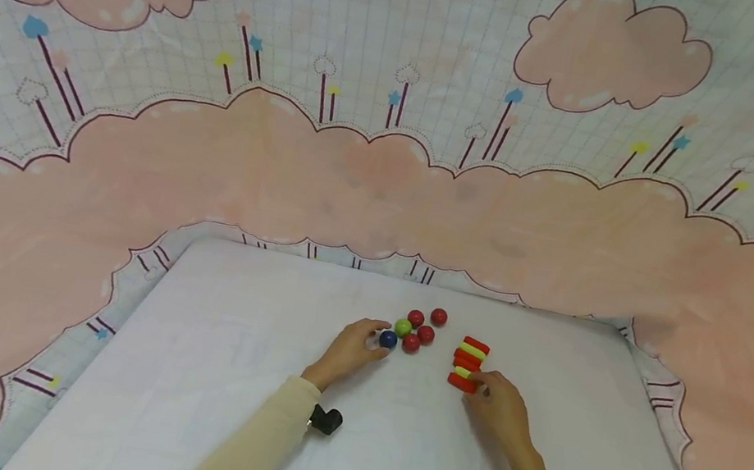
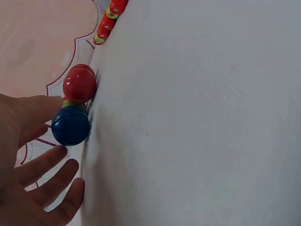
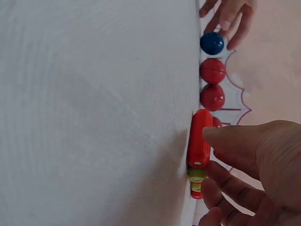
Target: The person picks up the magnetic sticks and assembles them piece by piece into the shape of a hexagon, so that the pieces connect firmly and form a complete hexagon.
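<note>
In the head view my left hand (image 1: 351, 354) is at a blue ball (image 1: 388, 340), thumb and forefinger spread to either side of it. The left wrist view shows loosely extended fingers close to the blue ball (image 2: 70, 125); whether they touch it is unclear. Beside it are a green ball (image 1: 402, 327) and several red balls (image 1: 411, 344). My right hand (image 1: 501, 410) is at the near end of a row of red and yellow-green rods. It pinches the nearest red rod (image 3: 201, 141), which has a small hole in its end, between thumb and fingers.
The rods, such as the yellow one (image 1: 473, 352), lie side by side to the right of the balls. All rest on a white table (image 1: 241, 329). Behind the table hangs a patterned cloth (image 1: 369, 192). Black devices (image 1: 325, 420) are worn at both wrists.
</note>
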Demonstrator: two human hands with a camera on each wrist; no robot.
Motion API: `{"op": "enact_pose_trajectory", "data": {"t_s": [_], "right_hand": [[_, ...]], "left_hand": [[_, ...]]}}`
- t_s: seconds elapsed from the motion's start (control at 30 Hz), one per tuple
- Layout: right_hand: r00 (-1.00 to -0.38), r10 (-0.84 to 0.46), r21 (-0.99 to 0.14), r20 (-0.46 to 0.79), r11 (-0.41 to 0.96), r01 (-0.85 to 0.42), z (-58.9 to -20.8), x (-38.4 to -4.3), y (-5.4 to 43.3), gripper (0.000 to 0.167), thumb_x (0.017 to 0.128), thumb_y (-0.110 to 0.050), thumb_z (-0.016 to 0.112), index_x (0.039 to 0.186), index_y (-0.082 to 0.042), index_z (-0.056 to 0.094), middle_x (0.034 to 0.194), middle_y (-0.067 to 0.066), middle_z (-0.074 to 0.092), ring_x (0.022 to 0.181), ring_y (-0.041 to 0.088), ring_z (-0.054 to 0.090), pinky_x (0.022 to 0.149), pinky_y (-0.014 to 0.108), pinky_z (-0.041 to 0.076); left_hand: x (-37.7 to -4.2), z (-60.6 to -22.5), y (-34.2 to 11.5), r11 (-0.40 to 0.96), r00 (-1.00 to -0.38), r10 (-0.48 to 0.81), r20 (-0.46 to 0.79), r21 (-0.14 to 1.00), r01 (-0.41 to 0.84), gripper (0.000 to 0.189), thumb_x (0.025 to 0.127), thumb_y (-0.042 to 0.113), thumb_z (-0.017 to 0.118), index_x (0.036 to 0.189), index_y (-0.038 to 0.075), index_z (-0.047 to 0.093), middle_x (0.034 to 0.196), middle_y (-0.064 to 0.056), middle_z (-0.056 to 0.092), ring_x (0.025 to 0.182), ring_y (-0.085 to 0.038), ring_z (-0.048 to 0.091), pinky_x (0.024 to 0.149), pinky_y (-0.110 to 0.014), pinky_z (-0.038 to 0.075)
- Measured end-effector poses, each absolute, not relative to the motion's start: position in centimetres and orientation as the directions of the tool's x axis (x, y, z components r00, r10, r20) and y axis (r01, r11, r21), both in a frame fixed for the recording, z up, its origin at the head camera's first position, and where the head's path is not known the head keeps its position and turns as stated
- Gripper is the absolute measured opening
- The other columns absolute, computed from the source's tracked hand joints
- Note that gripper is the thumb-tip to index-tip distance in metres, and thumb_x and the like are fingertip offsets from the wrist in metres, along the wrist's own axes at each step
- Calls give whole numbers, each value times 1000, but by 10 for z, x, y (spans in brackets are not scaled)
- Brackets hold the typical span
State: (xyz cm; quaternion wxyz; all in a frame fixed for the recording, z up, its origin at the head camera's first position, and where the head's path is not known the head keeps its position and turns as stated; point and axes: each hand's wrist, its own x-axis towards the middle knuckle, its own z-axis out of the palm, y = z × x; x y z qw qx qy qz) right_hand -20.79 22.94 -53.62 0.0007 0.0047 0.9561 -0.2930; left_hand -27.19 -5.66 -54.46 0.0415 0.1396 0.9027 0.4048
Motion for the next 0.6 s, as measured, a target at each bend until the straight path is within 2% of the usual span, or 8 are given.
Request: {"op": "enact_pose_trajectory", "data": {"t_s": [0.37,0.6], "right_hand": [[-997,-30,-507,69,860,-61,-541,-209,226,25,82,-11,76,106,-4,74,99,9,67,82,21,58,74,38,53],[-997,-28,-506,72,860,-60,-542,-205,224,21,83,-9,75,103,-5,74,97,9,71,84,22,61,79,43,53]], "left_hand": [[-274,-544,-52,643,-955,285,79,724,251,34,89,19,73,120,12,63,121,-9,67,115,-26,61,103,-46,45],[-275,-551,-52,672,-954,286,88,691,265,36,86,15,75,119,11,64,117,-9,69,110,-25,63,100,-45,47]]}}
